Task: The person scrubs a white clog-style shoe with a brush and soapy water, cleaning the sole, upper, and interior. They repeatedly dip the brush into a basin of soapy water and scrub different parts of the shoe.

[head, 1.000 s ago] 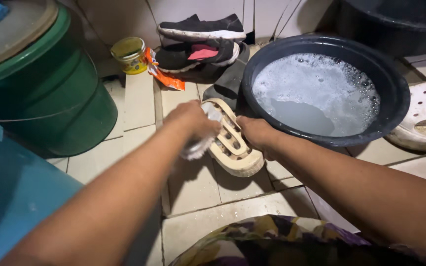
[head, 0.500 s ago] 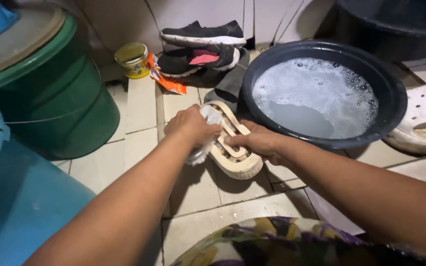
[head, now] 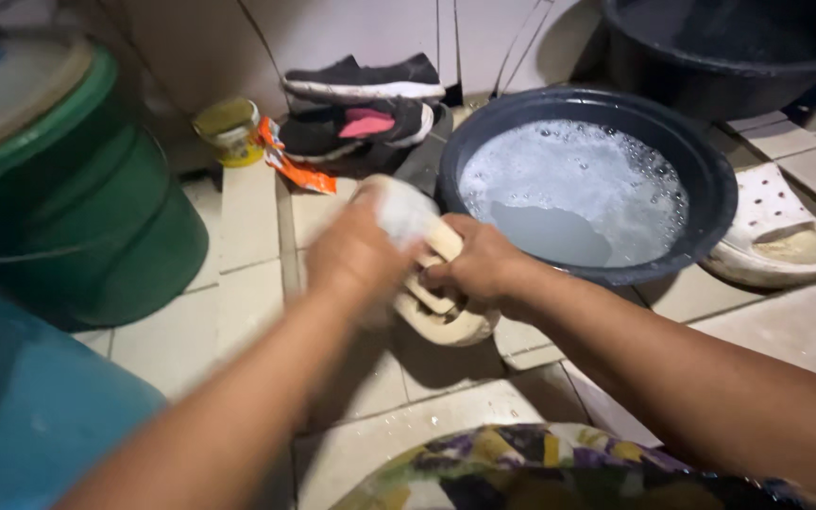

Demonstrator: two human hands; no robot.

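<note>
My left hand [head: 356, 255] is closed around a pale scrubbing brush [head: 403, 210], and it shows as a blur (a sign of fast motion). The brush now sits at the far end of the cream slipper [head: 436, 307], nearer the basin than it was half a second ago, when it lay lower along the slipper's side. I judge this to be the forward half of a scrubbing stroke, so the cleaning of this slipper looks to be in full swing rather than finishing.

My right hand [head: 474, 269] grips the slipper from the right, fingers curled over its edge, pinning it to the tiled floor [head: 257, 283]. A moment ago those fingers lay flatter across the sole; now they clamp tighter.

The slipper rests on the tiles just in front of a dark round basin [head: 710, 179] filled with soapy, foamy water. To the right of the basin lies a second cream slipper [head: 776, 231], well apart from my hands. Beyond, against the wall, are black sneakers [head: 361, 104], a small yellow tub [head: 227, 130] and an orange sachet [head: 299, 170]. A green bucket [head: 96, 227] stands at the left. My view has shifted slightly, so everything sits a little further left than before.
</note>
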